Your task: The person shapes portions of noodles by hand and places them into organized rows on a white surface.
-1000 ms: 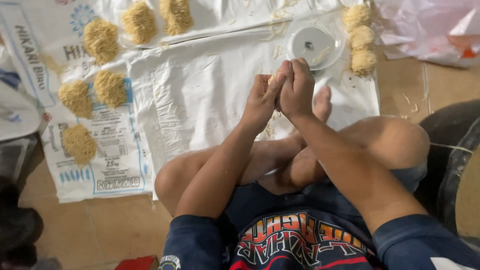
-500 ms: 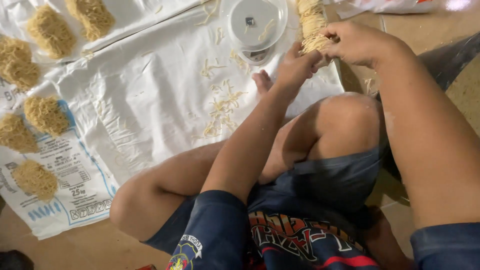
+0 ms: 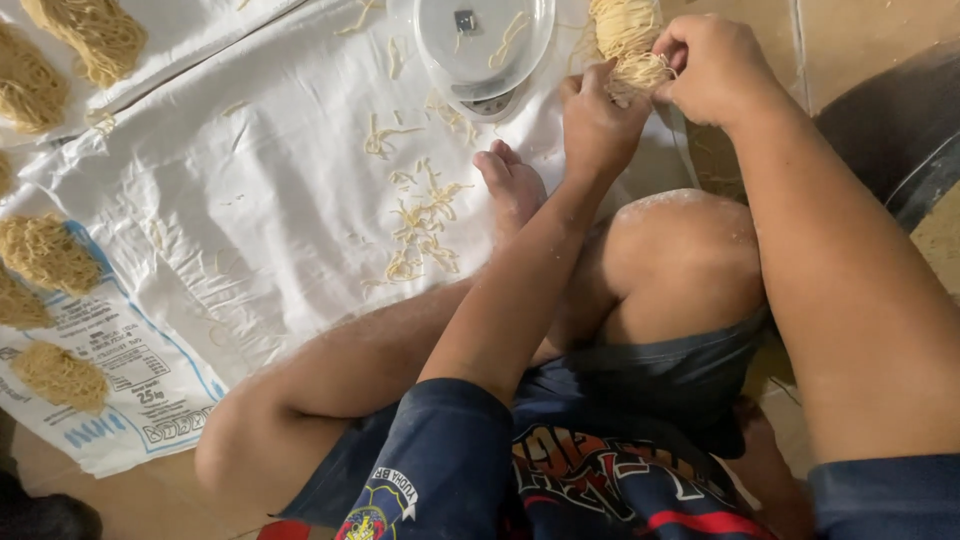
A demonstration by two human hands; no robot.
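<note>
Two hands, left hand (image 3: 598,118) and right hand (image 3: 712,68), both closed around a noodle bundle (image 3: 628,42).

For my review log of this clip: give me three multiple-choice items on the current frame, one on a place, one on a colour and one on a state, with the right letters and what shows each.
1. Where does the round scale stand?
A. On the white sheet, near the top of the view
B. On the person's knee
C. On the bare floor at the lower left

2. What colour are the noodle strands scattered on the sheet?
A. Green
B. Pale yellow
C. Dark red

3. How do the hands stand?
A. Both lie flat and empty on the sheet
B. Only one touches anything
C. The left hand and right hand both have a grip on the noodle bundle

Answers: 1 A, the scale rests on the sheet beyond the foot; 2 B, the strands look pale yellow against the white; 3 C, fingers of both hands close on the bundle.
</note>
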